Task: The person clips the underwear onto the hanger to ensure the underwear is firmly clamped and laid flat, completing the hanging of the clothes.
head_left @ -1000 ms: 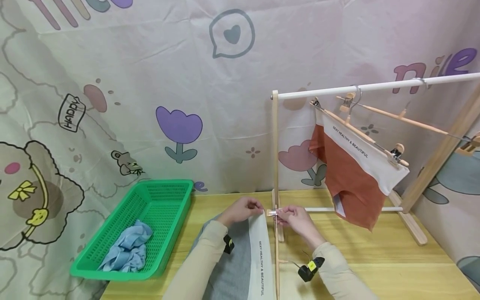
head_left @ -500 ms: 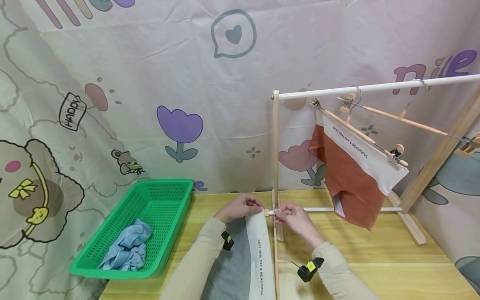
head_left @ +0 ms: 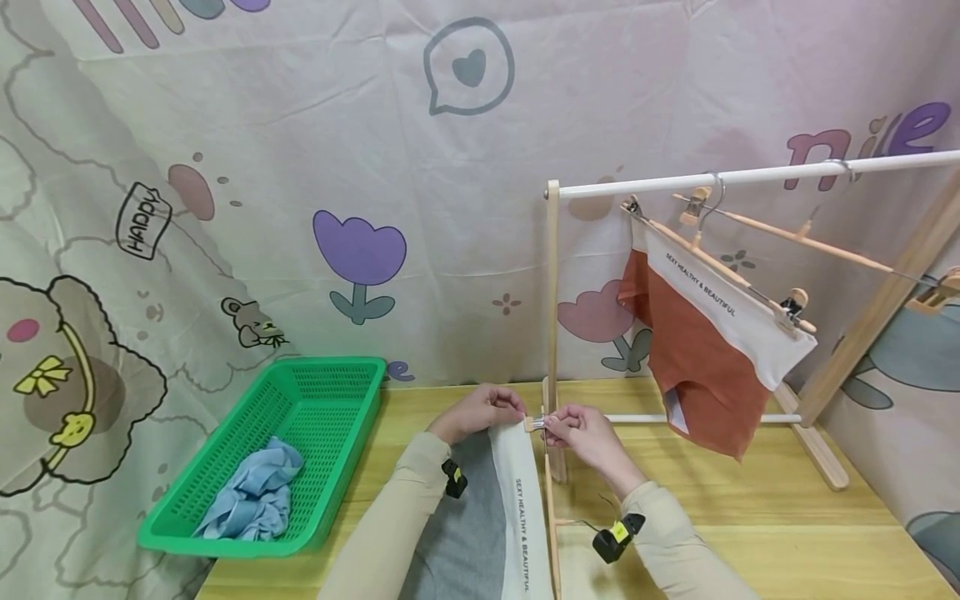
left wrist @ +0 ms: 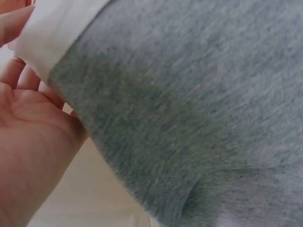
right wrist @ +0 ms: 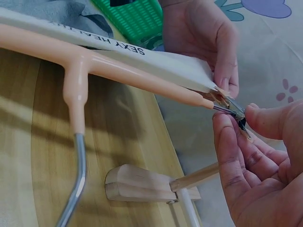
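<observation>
Grey underpants [head_left: 468,525] with a white lettered waistband [head_left: 516,500] lie lengthwise in front of me. My left hand [head_left: 480,413] pinches the far corner of that waistband; the left wrist view shows the grey cloth [left wrist: 189,104] spread beside the palm. Alongside the waistband runs a peach-coloured clip hanger [right wrist: 137,78], its hook stem pointing right in the head view. My right hand [head_left: 587,433] pinches the clip [head_left: 535,424] at the hanger's far end between thumb and fingers. In the right wrist view the clip's mouth meets the waistband corner, right by the left fingertips.
A green basket [head_left: 352,467] holding crumpled light-blue cloth [head_left: 258,492] stands at left. On the right, a wood-and-white rack [head_left: 552,292] carries rust-coloured underpants [head_left: 701,358] on a clip hanger, plus another hanger [head_left: 813,242] behind. A printed curtain [head_left: 465,233] backs the table [head_left: 750,517].
The right hand has shifted slightly left with the clip, bringing it up to the waistband corner. The left hand has moved the corner a little up and left.
</observation>
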Tool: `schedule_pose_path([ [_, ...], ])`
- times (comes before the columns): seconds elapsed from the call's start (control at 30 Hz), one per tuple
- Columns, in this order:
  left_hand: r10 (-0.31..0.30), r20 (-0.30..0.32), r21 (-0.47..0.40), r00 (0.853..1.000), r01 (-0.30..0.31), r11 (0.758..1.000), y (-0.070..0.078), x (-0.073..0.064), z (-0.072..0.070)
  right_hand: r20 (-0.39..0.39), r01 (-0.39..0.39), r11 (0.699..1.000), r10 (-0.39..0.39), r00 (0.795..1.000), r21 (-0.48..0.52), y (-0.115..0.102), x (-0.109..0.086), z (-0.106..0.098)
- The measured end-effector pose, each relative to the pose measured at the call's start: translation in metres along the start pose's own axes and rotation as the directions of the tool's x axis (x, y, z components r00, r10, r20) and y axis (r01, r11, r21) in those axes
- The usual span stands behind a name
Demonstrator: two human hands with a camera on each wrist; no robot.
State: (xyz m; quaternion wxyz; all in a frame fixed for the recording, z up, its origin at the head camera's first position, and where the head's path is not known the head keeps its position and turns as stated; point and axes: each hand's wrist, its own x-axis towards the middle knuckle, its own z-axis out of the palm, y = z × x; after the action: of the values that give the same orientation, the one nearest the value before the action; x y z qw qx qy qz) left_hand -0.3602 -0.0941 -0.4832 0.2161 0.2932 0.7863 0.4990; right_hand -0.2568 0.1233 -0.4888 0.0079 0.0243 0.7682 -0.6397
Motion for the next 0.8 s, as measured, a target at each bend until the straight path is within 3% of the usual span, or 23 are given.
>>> schedule_pose_path([
  [0.4,-0.005,0.021,-0.059,1.0,0.007,0.998,-0.0005,-0.0018,-0.0032,0.018,0.017,1.0,-0.016,1.0,-0.024,-0.0019,-0.0023,-0.0006],
  [0.8,-0.017,0.021,-0.052,1.0,0.018,0.999,-0.0027,-0.0021,-0.0027,0.014,0.015,1.0,-0.015,1.0,-0.02,-0.0046,-0.0013,-0.0015],
])
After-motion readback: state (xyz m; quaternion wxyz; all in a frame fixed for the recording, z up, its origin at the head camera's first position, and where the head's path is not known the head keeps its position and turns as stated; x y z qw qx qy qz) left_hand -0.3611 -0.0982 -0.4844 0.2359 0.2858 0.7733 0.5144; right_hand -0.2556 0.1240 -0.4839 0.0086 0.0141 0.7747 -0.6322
